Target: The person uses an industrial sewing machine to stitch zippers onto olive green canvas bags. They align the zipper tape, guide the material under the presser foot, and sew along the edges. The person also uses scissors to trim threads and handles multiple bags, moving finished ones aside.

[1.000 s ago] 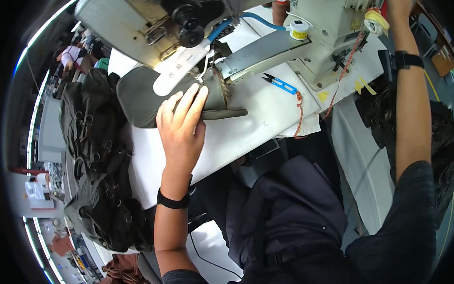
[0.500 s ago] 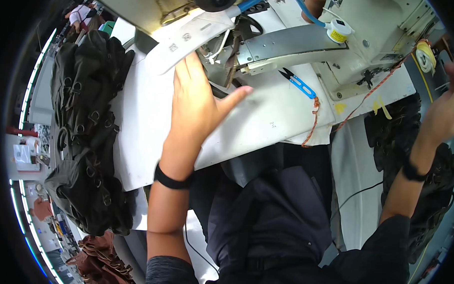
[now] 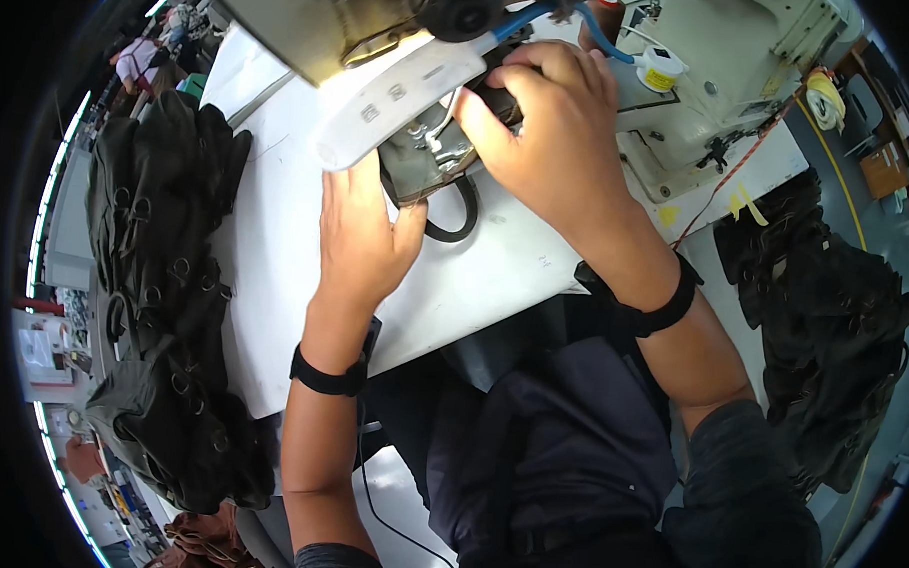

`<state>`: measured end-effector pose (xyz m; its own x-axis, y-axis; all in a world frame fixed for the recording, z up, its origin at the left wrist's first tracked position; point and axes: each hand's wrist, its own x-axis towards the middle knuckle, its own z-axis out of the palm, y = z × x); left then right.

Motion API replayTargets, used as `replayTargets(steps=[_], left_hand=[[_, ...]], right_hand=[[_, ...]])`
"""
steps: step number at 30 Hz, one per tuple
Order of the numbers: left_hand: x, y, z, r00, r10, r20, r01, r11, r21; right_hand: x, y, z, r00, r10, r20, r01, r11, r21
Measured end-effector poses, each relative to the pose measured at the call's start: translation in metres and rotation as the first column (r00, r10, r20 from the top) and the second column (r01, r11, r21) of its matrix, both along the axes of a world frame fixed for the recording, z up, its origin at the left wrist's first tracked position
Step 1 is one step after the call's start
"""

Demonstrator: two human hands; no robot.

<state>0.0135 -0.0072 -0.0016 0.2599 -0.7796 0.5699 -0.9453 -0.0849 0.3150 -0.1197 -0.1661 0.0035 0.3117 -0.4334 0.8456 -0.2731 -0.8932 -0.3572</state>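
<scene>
Under the needle area of a sewing machine [image 3: 274,7] sits a dark olive piece [image 3: 407,164] with a dark looped strap [image 3: 469,216] hanging from it onto the white table [image 3: 490,275]. My left hand [image 3: 371,226] grips the piece at its near left side, fingertips partly hidden by the machine's pale guard bar [image 3: 391,97]. My right hand [image 3: 545,137] has curled fingers on the piece's right side, beside the needle area; exactly what its fingertips pinch is partly hidden.
Dark bags with rings [image 3: 150,273] are heaped left of the table, and more dark fabric [image 3: 823,337] lies right. A white spool [image 3: 660,69], red cord [image 3: 718,183] and yellow tape [image 3: 743,202] are at the right. Co-workers [image 3: 142,63] are in the far left background.
My right hand has come in from the far right onto the piece. My left hand's grip has shifted, and the piece has turned, with a looped strap now showing.
</scene>
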Motion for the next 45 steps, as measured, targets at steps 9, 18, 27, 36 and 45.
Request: replayTargets(steps=[9,18,27,36,45], left_hand=[[-0.023,0.006,-0.004,0.961,0.009,0.277,0.083,0.944,-0.318],[-0.016,0.030,0.002,0.991,0.014,0.134,0.028,0.953,-0.302],[-0.035,0.008,0.024,0.939,0.056,-0.338,-0.121,0.977,-0.175],[-0.019,0.000,0.029,0.976,0.211,0.054,-0.206,0.975,-0.086],[-0.045,0.016,0.015,0.975,0.067,0.214,-0.015,0.972,-0.234]], right_hand=[[0.023,0.014,-0.008,0.997,0.037,0.066,-0.047,0.987,0.151],[0.023,0.015,-0.011,0.992,0.032,0.120,-0.043,0.995,0.090],[0.021,0.015,-0.015,0.990,0.046,0.137,-0.059,0.994,0.091],[0.022,0.016,-0.016,0.988,0.029,0.154,-0.044,0.995,0.094],[0.024,0.015,-0.018,0.984,0.013,0.178,-0.027,0.997,0.077]])
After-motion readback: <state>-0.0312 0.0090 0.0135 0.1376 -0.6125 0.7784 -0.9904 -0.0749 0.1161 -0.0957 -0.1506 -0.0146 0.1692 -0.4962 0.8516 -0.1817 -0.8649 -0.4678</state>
